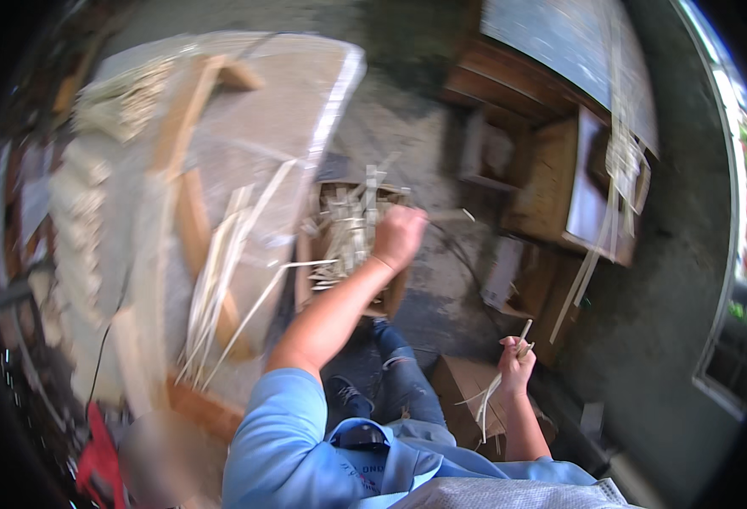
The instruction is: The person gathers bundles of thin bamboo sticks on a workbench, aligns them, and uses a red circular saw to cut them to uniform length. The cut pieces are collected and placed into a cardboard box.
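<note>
My left hand (401, 233) is closed over the right rim of an open cardboard box (397, 293). A pale thin strip (454, 215) sticks out to the right of its fist. Inside the box stand and lie many short pale strips (348, 225), wood-like or bamboo-like. Lower right, my right hand (518, 360) is shut around a small bunch of thin pale strips (491, 399). Their ends poke out above the fingers and hang down below. The left fingers are partly hidden and a little blurred.
A plastic-covered table (280, 110) on the left holds a wooden frame (191, 212), long loose strips (221, 280) and stacked bundles (127, 102). Wooden drawers (543, 178) with strips hanging over them stand at the upper right. A cardboard box (467, 386) sits beside my legs.
</note>
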### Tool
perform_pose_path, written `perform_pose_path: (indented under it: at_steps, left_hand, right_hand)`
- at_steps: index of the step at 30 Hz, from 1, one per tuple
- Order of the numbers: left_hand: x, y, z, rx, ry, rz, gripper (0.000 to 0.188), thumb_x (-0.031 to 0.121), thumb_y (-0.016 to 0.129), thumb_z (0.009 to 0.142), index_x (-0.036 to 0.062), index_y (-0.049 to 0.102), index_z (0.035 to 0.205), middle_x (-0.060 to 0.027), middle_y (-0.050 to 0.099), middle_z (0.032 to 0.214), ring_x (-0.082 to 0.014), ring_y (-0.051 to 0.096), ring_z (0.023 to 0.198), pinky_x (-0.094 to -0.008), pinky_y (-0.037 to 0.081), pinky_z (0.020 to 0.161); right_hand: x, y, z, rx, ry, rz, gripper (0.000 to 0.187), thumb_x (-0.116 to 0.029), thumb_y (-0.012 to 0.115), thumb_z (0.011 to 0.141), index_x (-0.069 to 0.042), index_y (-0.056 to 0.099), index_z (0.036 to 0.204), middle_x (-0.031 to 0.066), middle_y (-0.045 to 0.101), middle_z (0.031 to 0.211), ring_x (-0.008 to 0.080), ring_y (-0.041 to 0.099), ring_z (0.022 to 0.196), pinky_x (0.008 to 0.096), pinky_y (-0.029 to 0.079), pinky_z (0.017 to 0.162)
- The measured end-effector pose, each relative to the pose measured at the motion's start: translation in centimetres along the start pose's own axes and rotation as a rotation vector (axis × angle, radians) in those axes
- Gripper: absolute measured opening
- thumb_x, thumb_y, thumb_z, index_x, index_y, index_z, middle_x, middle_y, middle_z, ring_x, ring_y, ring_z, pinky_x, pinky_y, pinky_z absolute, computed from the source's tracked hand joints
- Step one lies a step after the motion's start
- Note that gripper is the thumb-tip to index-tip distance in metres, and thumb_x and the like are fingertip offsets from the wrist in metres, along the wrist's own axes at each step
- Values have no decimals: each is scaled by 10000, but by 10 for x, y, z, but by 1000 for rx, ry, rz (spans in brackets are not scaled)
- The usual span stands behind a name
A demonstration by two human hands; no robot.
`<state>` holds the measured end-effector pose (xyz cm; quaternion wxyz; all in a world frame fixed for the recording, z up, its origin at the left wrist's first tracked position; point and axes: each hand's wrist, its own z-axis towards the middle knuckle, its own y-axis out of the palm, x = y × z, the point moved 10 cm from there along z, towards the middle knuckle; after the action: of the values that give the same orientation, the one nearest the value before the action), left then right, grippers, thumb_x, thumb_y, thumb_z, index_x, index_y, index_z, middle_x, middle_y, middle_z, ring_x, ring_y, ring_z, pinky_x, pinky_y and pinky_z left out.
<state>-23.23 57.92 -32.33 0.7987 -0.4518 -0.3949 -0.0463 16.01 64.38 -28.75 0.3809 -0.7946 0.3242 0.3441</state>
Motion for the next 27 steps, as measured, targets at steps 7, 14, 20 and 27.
perform_pose_path:
  at_steps: [7, 14, 20, 27]
  left_hand:
    - [94, -242, -183, 392, -549, -740, 221, 176, 545, 1096, -20, 635, 1049, -89, 649, 931, -165, 694, 773, -280, 566, 737]
    - [113, -465, -509, 1643, -728, -652, 345, 352, 475, 1118, 32, 533, 1001, -123, 657, 807, -256, 712, 720, -398, 633, 684]
    - [59, -485, -630, 2128, -676, -824, 285, 269, 486, 1108, 12, 528, 993, -83, 605, 834, -272, 701, 751, -398, 654, 730]
    - [-27, -506, -601, 2140, -872, -868, 180, 122, 548, 1064, -54, 518, 1091, -130, 623, 848, -278, 706, 710, -397, 678, 652]
  right_hand:
    - [-102, 121, -1, -392, -170, 91, 239, -289, 625, 1065, -91, 666, 936, -94, 429, 574, 12, 367, 447, 213, 277, 411]
    - [-245, 223, -51, -660, -432, 168, 226, -250, 618, 1065, -69, 667, 940, -89, 428, 575, 2, 355, 443, 212, 253, 403]
    - [-297, 265, -152, -786, -552, 172, 244, -275, 625, 1065, -65, 656, 946, -85, 400, 581, 8, 315, 445, 218, 237, 404]
    - [-324, 247, -237, -727, -672, 200, 233, -246, 641, 1056, -40, 660, 948, -77, 408, 571, 14, 335, 451, 218, 241, 414]
